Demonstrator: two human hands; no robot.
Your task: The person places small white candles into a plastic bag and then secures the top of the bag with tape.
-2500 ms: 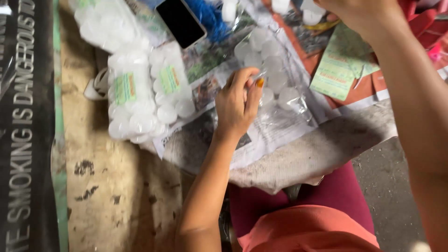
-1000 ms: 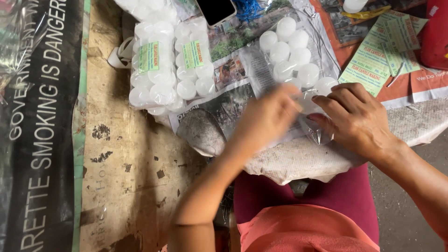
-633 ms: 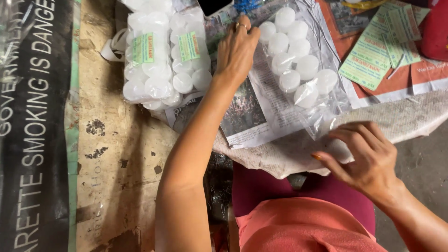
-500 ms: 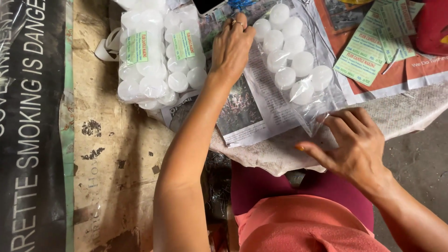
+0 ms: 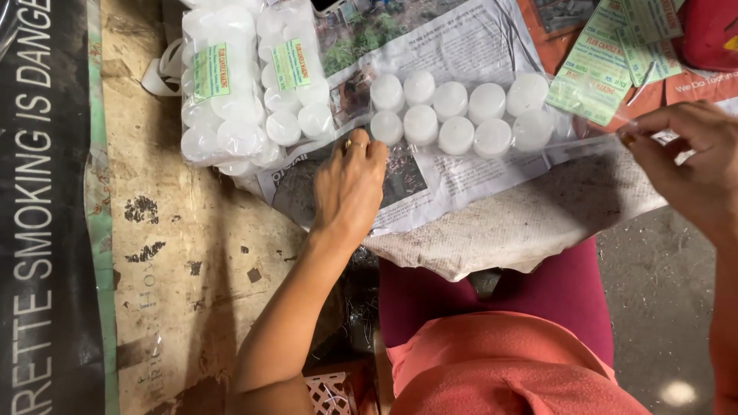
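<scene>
A clear plastic bag (image 5: 453, 115) holding several white round candles in two rows lies stretched sideways on a newspaper (image 5: 438, 180). My left hand (image 5: 350, 180) rests on the paper with its curled fingertips pressed on the bag's left end, next to the nearest candle. My right hand (image 5: 692, 157) is at the right edge and pinches the bag's open end between thumb and fingers, pulling the plastic taut.
Two filled, labelled candle bags (image 5: 231, 92) lie at the upper left on a worn wooden board (image 5: 192, 253). Green paper labels (image 5: 596, 73) and a red object (image 5: 707, 31) sit at the upper right. A black printed banner (image 5: 38, 230) runs down the left. My lap is below.
The bag lay slanted with the candles bunched; now it is drawn out level between both hands. My left hand came down to its left end, and my right hand rose to its open end.
</scene>
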